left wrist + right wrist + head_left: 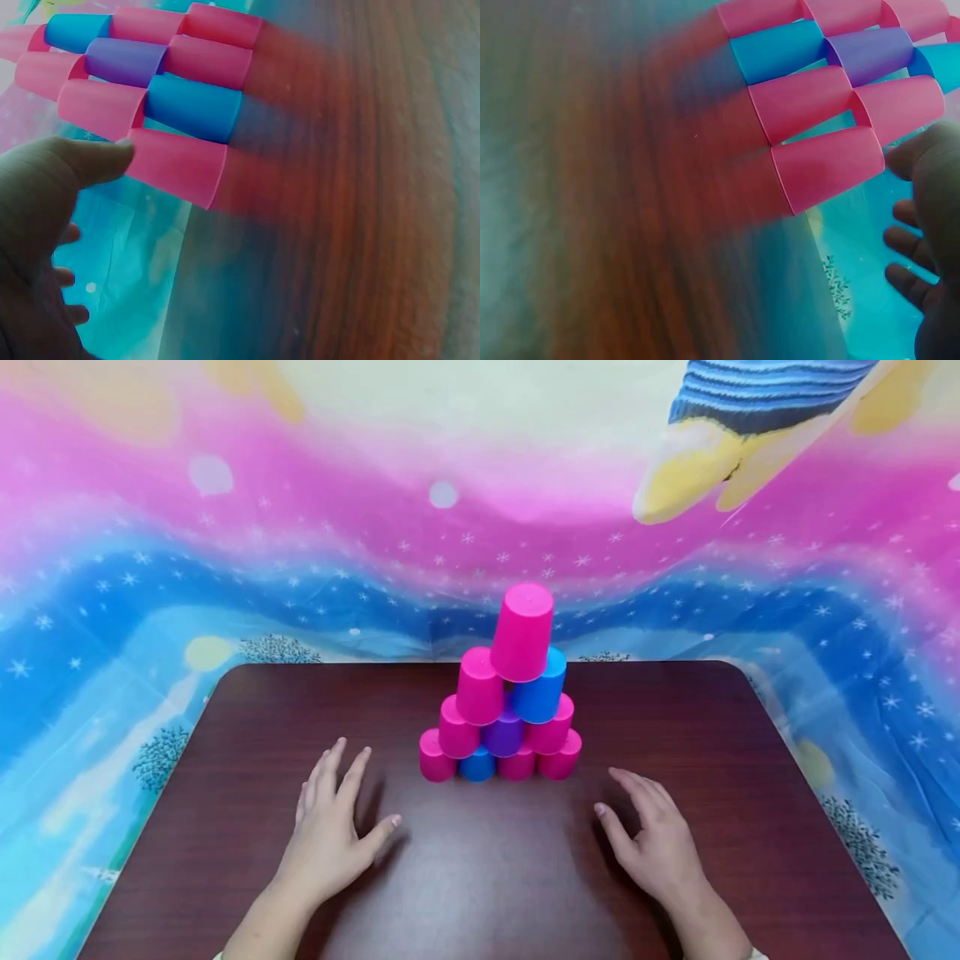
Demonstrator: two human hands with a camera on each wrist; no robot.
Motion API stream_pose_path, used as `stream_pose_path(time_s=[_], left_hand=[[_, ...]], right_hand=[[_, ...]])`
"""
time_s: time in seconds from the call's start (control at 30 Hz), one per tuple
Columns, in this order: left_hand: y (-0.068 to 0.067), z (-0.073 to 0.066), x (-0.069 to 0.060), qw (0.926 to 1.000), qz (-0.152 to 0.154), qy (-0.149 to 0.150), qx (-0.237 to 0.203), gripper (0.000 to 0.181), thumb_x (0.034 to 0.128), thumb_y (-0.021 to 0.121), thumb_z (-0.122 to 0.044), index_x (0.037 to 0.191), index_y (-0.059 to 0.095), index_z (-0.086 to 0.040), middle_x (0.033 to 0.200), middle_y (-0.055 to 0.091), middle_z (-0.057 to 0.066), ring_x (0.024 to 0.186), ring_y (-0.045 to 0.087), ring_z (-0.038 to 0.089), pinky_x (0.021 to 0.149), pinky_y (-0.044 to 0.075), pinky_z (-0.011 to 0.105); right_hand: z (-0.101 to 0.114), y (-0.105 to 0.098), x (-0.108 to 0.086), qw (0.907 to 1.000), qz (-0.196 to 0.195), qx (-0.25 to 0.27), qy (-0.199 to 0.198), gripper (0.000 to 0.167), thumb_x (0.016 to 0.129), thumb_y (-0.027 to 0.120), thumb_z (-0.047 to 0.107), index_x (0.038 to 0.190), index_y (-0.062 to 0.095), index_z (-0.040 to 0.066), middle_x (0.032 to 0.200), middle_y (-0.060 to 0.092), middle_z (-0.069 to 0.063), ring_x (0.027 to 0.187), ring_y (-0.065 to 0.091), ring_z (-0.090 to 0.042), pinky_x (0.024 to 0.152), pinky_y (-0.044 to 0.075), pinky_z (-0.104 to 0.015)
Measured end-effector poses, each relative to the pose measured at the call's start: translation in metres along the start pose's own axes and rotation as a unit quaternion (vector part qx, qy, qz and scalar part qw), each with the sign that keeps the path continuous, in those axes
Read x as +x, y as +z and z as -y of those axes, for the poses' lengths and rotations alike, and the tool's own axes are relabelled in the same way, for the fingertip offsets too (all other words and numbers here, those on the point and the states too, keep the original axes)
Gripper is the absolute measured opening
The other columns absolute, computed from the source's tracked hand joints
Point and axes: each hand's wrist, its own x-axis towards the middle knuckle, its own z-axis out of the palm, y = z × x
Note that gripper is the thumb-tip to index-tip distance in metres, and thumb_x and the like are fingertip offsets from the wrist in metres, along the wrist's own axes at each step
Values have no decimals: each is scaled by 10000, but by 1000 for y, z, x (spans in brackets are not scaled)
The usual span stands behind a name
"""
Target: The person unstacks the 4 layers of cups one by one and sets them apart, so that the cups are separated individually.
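Observation:
A pyramid of upside-down plastic cups stands in the middle of the head view, narrowing to one pink cup point(522, 631) on top. Under it sit another pink cup point(480, 687) and a blue cup point(540, 687). A purple cup point(503, 732) lies between two pink ones in the row below. The bottom row has several cups, pink except for one blue cup point(477, 763). My left hand point(326, 839) is held left of the pyramid, fingers spread and holding nothing. On the other side my right hand point(660, 843) is apart from the cups, its fingers relaxed.
The cups stand on a dark brown wooden table point(465, 877) with rounded far corners. Behind and beside it hangs a printed cloth point(360, 518) in pink, blue and white.

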Motion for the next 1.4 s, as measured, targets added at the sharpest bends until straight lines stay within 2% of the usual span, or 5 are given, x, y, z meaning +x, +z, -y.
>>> stream_pose_path(time_s=[0.2, 0.4, 0.7, 1.13, 1.4], left_hand=[[-8, -9, 8, 9958, -235, 41, -885, 919, 845, 865, -304, 1612, 364, -224, 1663, 288, 45, 1480, 314, 396, 1056, 396, 708], [-18, -24, 16, 9885, -301, 141, -1477, 867, 856, 867, -311, 1586, 401, -272, 1617, 363, -11, 1428, 432, 297, 1059, 447, 641], [-33, -56, 36, 9778, -325, 535, -1999, 820, 850, 866, -357, 1550, 439, -359, 1579, 402, -122, 1448, 409, 188, 1108, 406, 617], [-66, -103, 70, 9622, -255, 1245, -2409, 767, 861, 858, -292, 1529, 482, -284, 1555, 446, -77, 1434, 411, 171, 1129, 412, 572], [-76, -118, 100, 9577, -42, 1074, -2671, 726, 890, 824, -343, 1525, 482, -256, 1529, 464, -97, 1429, 415, 154, 1178, 392, 497]], right_hand=[[1, 8, 11, 9953, -743, 602, -161, 385, 819, 798, 70, 1197, 731, 44, 1151, 731, -67, 1071, 661, -270, 1028, 397, -116], [3, 17, 18, 9963, -393, 677, 367, 546, 823, 860, 142, 1328, 659, 86, 1308, 662, -66, 1231, 583, -265, 1048, 380, -159], [5, 32, 31, 9922, 111, 701, 1022, 851, 801, 911, 270, 1504, 466, 93, 1498, 497, -114, 1350, 497, -323, 1038, 498, -581], [1, 46, 52, 9827, 623, 1022, 1411, 869, 849, 874, 374, 1547, 439, 93, 1465, 560, -136, 1289, 578, -376, 1023, 528, -562], [-2, 53, 54, 9838, 631, 951, 1385, 740, 853, 874, 343, 1475, 548, 109, 1386, 631, -115, 1212, 639, -347, 972, 567, -535]])
